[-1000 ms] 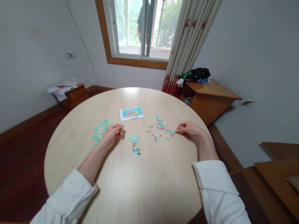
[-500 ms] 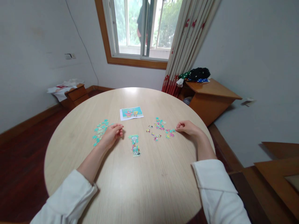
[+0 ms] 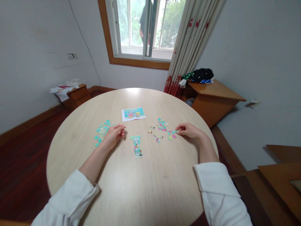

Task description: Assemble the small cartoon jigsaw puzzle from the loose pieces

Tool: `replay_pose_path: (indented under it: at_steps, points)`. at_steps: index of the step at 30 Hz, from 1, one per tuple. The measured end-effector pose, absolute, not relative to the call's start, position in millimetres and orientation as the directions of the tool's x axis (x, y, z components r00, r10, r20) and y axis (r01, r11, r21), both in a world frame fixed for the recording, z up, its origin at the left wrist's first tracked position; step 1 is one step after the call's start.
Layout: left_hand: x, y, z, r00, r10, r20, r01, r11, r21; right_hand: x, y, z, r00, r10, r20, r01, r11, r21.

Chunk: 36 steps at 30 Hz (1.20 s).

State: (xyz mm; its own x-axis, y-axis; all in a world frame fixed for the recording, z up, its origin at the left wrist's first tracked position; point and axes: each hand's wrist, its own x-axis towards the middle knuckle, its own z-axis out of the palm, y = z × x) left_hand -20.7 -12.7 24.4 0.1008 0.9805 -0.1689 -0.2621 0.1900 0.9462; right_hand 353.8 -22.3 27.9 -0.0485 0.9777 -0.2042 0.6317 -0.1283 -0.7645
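Right fingers (image 3: 181, 127) bent at puzzle pieces (image 3: 174, 136); left hand (image 3: 114, 133) curled

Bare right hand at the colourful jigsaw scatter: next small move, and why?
I'd pinch the small teal jigsaw piece under the bare right hand and draw it clear. The fingertips are right at it, though whether they grip it is too small to tell. The narrow, multicoloured, part-joined jigsaw strip looks unfinished: its teal top juts left.

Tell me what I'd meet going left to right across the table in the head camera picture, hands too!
Greenish puzzle pieces, left hand, joined puzzle strip, colorful puzzle pieces, right hand.
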Motion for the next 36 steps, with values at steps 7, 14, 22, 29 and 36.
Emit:
replay_pose_path:
  at_steps: [7, 14, 22, 29, 36]
  points:
    - [-20, -12, 24, 0.102, 0.981, -0.166, -0.263, 0.187, 0.946, 354, -22, 22, -0.016, 0.983, -0.182, 0.644, -0.129, -0.754]
    - [-20, -13, 25, 0.102, 0.981, -0.163, -0.264, 0.185, 0.947, 359, -16, 15, 0.022, 0.991, -0.129, 0.611, -0.115, -0.783]
    - [-19, -14, 27, 0.097, 0.98, -0.174, -0.258, 0.194, 0.947, 360, -14, 14, -0.034, 0.996, -0.083, 0.72, -0.033, -0.693]
    - [-20, -14, 27, 0.097, 0.982, -0.164, -0.256, 0.184, 0.949, 359, -16, 15, -0.004, 0.994, -0.107, 0.739, -0.069, -0.67]
    - [-21, -12, 23, 0.101, 0.982, -0.158, -0.264, 0.18, 0.947, 358, -19, 17, 0.03, 0.996, -0.082, 0.602, -0.083, -0.794]
